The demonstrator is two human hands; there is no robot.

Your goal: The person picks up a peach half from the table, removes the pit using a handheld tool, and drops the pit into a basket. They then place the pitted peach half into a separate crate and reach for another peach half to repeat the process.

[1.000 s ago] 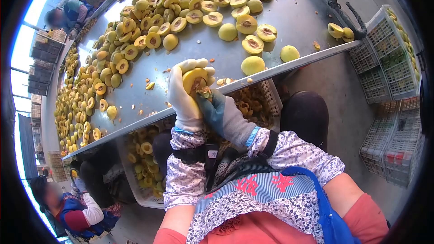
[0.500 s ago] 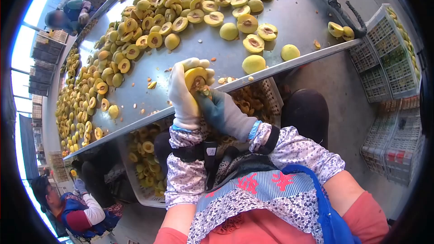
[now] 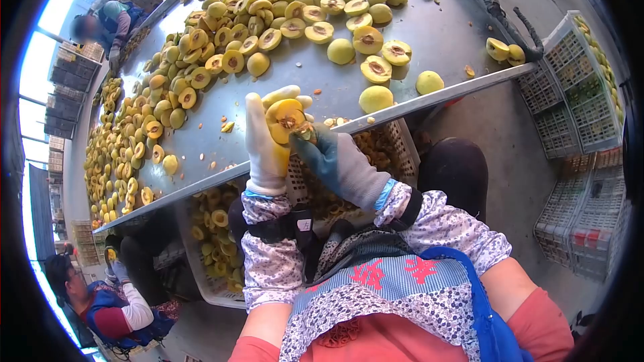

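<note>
Plenty of fruit (image 3: 231, 62) is left across the table (image 3: 322, 70), left to upper center, with halves (image 3: 219, 218) already in a crate (image 3: 227, 302) at lower left. At center, the left hand (image 3: 267, 154) clamps a half (image 3: 284, 119); the right hand (image 3: 349, 169) pinches a brown scrap (image 3: 306, 133).

White-and-purple patterned sleeves (image 3: 272, 261) with blue cuff edges (image 3: 387, 192) and black wrist straps (image 3: 272, 229), one bearing a white marked tag (image 3: 304, 225), are worn with stained knit gloves (image 3: 351, 174), a coral top (image 3: 545, 315) and a striped, floral-patterned apron (image 3: 376, 288) lettered in red and trimmed in blue.
</note>
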